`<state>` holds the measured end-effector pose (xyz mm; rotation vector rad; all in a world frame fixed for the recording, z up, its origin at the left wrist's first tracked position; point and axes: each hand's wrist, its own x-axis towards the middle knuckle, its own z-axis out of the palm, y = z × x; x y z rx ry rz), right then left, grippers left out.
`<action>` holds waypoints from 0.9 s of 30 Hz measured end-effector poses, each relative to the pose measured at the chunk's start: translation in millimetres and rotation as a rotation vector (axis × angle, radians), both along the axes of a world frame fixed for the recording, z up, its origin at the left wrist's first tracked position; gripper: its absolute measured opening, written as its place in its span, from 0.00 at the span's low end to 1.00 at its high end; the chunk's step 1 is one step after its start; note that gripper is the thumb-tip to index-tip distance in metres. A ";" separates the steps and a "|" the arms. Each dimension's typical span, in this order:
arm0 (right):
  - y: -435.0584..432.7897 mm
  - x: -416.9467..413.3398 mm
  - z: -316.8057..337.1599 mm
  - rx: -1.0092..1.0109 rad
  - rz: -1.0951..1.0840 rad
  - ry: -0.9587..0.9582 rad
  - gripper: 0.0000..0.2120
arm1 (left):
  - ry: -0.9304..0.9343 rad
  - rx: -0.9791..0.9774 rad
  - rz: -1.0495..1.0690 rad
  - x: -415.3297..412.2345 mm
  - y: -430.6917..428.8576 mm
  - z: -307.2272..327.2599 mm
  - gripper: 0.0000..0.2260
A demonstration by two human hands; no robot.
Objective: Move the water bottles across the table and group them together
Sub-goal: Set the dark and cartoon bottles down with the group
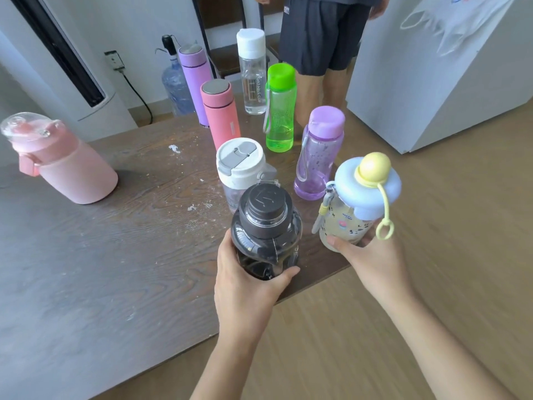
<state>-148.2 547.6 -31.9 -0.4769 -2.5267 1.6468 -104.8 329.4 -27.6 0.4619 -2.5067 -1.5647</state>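
Note:
My left hand [245,287] grips a dark smoky bottle [265,229] with a black cap, near the table's right front edge. My right hand [372,258] holds a pale yellow bottle [346,223] with a blue lid and a yellow knob, at the table's right edge. Behind them stand a clear bottle with a white-grey lid [240,166], a purple see-through bottle [320,154], a green bottle [279,108], a coral flask [220,114], a lilac flask [194,76] and a clear white-capped bottle [252,70]. A big pink jug [66,166] stands apart at the left.
The dark wood table [101,255] has white specks on it. A person in dark shorts [320,36] stands behind the table. A white cabinet [438,82] is at the right, a large blue water jug [176,88] on the floor behind.

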 end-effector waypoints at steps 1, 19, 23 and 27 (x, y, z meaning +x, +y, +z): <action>-1.5 2.6 2.6 0.016 0.018 -0.026 0.27 | -0.007 0.027 -0.026 0.8 -2.6 -1.1 0.57; -224.0 85.4 16.4 0.138 0.177 0.033 0.06 | 0.125 -0.283 0.136 -7.0 -192.2 -7.3 0.14; -292.3 40.2 15.0 0.097 0.291 0.041 0.09 | 0.091 -0.257 0.301 -31.7 -243.3 -10.9 0.18; -360.4 -31.6 11.5 0.080 0.343 0.072 0.12 | 0.023 -0.225 0.354 -76.0 -308.4 -12.8 0.31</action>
